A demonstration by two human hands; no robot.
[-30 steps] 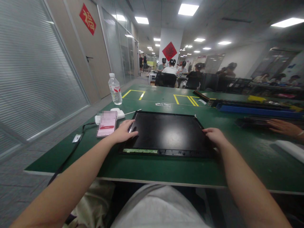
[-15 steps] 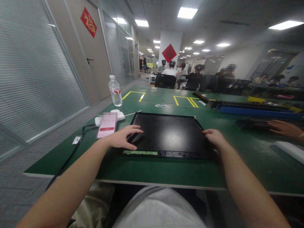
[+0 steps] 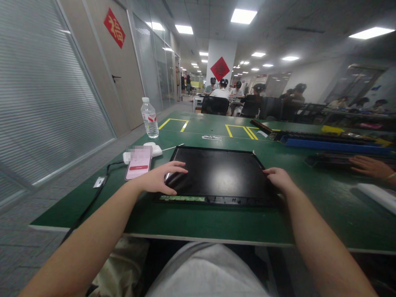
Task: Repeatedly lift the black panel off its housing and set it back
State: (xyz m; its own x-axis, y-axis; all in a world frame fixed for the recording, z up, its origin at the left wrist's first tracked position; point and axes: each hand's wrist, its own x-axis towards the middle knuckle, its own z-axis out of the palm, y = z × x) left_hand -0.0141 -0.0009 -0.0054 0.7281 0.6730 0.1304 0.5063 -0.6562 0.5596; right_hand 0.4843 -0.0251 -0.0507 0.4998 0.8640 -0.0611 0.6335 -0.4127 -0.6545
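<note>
Black panel (image 3: 216, 169) — likely stiff, fragile, best rim-held — under spread left fingers (image 3: 177, 169), its edge (image 3: 260, 160) gripped by right fingers (image 3: 273, 173).

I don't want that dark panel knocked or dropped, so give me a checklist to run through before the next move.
1. Dark panel lying flat on the green table: ok.
2. Right hand at the panel's right edge: ok.
3. Left hand closed on the left edge: not ok, thumb and fingers are spread.
4. Firm support beneath the panel from either hand: cannot tell, undersides hidden.
5. Phone well away from the left wrist: not ok, it lies close beside it.
6. Bottle upright and capped: ok.
</note>
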